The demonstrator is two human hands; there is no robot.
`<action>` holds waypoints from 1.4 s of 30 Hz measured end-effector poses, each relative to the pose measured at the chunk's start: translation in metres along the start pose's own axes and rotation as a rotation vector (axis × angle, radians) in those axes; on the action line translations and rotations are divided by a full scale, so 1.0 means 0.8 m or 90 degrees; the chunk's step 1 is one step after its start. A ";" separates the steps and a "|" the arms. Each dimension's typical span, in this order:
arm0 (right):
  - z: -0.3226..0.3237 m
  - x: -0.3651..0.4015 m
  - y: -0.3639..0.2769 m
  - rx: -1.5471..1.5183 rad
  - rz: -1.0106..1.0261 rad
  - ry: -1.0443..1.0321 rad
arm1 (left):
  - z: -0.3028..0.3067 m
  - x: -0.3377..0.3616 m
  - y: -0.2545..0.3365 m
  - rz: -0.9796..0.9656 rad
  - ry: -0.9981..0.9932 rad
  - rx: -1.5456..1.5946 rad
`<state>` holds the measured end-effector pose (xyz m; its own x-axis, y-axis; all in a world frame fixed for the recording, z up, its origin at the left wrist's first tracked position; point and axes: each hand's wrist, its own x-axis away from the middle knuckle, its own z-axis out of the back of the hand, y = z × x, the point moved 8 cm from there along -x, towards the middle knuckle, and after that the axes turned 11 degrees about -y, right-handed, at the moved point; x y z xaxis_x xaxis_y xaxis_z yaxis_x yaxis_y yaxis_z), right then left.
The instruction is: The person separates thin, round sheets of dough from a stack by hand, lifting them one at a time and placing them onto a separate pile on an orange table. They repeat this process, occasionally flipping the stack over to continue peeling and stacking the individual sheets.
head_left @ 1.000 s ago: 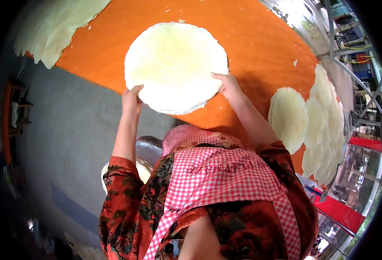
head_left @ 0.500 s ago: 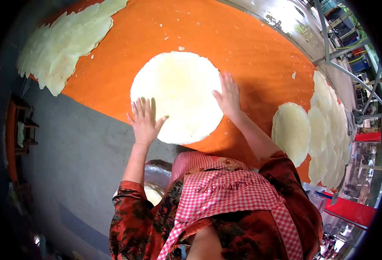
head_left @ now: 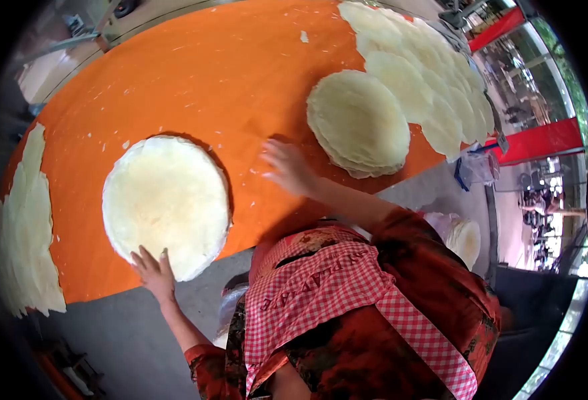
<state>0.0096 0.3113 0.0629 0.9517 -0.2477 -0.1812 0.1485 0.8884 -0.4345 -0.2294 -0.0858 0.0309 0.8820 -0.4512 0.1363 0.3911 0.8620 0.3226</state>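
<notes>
A stack of large, round, pale flatbreads [head_left: 166, 200] lies at the near edge of an orange-covered table [head_left: 194, 80]. On its near rim rests my left hand [head_left: 155, 273], fingers spread. My right hand [head_left: 290, 167] is over the orange cover between this stack and a second one, slightly blurred, its fingers stretched out and holding nothing. That second stack of round flatbreads [head_left: 359, 123] sits to the right, with several sheets piled unevenly.
Overlapping flatbreads [head_left: 434, 87] cover the table's far right end, and more overlapping sheets [head_left: 31, 233] hang along the left end. A plastic-wrapped bundle [head_left: 464, 240] stands below the table at the right. Small flakes dot the cover.
The view has swung to the right. My right hand has left the rim of the large stack and moved toward the second stack. My left hand stays at the large stack's near edge.
</notes>
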 end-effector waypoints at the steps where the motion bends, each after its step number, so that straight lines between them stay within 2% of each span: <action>1: 0.007 0.062 0.048 0.165 0.009 0.100 | -0.002 -0.001 -0.018 -0.027 0.079 0.055; 2: 0.040 0.105 0.090 0.145 -0.091 0.094 | 0.050 0.011 0.031 -0.074 0.208 -0.041; 3: 0.067 0.144 0.124 0.120 -0.192 0.085 | 0.058 0.018 0.065 -0.066 0.204 0.139; 5: 0.098 0.191 0.162 0.194 -0.215 0.065 | 0.049 0.032 0.147 -0.039 0.199 0.494; 6: 0.108 0.203 0.177 0.231 -0.221 0.061 | 0.003 0.022 0.198 -0.110 0.082 0.541; 7: 0.107 0.208 0.185 0.219 -0.202 0.040 | -0.060 0.022 0.255 -0.135 -0.100 0.707; 8: 0.106 0.213 0.191 0.205 -0.184 0.020 | -0.090 0.050 0.345 -0.086 -0.270 0.880; 9: 0.108 0.215 0.199 0.192 -0.163 0.001 | -0.145 0.073 0.407 -0.036 -0.422 0.944; 10: 0.114 0.215 0.196 0.231 -0.165 -0.014 | -0.214 0.090 0.443 0.036 -0.508 0.961; 11: 0.112 0.220 0.208 0.220 -0.179 -0.012 | -0.233 0.111 0.489 0.069 -0.552 0.925; 13: 0.122 0.223 0.221 0.145 -0.195 -0.014 | -0.277 0.120 0.549 0.051 -0.530 0.961; 15: 0.110 0.227 0.245 0.094 -0.195 -0.029 | -0.292 0.130 0.593 0.129 -0.537 0.910; 21: 0.124 0.231 0.266 -0.045 -0.184 0.044 | -0.314 0.140 0.635 0.175 -0.573 0.929; 23: 0.128 0.229 0.280 -0.137 -0.194 0.052 | -0.311 0.145 0.653 0.163 -0.527 0.985; 25: 0.128 0.230 0.292 -0.229 -0.250 0.000 | -0.310 0.142 0.663 0.172 -0.481 1.013; 28: 0.115 0.230 0.310 -0.332 -0.316 -0.071 | -0.292 0.143 0.667 0.144 -0.453 0.868; 31: 0.072 0.235 0.332 -0.472 -0.329 -0.106 | -0.218 0.140 0.675 -0.132 0.024 0.309; 32: 0.064 0.235 0.343 -0.523 -0.326 -0.109 | -0.211 0.146 0.686 -0.151 -0.022 0.441; 35: 0.058 0.228 0.338 -0.652 -0.229 -0.084 | -0.289 0.148 0.707 -0.035 -0.401 0.796; 36: 0.096 0.222 0.312 -0.536 -0.163 -0.126 | -0.305 0.146 0.710 -0.014 -0.415 0.809; 39: 0.111 0.220 0.304 -0.506 -0.129 -0.226 | -0.335 0.138 0.703 0.109 -0.460 0.971; 40: 0.108 0.220 0.302 -0.562 -0.135 -0.275 | -0.337 0.141 0.703 0.105 -0.489 0.998; 42: 0.108 0.222 0.309 -0.631 -0.159 -0.214 | -0.341 0.142 0.698 0.091 -0.510 1.055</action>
<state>0.2382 0.5205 -0.0008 0.9722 -0.1255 0.1978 0.2087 0.0809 -0.9746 0.1612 0.4075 -0.0292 0.3668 -0.8190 0.4413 -0.7314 0.0393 0.6809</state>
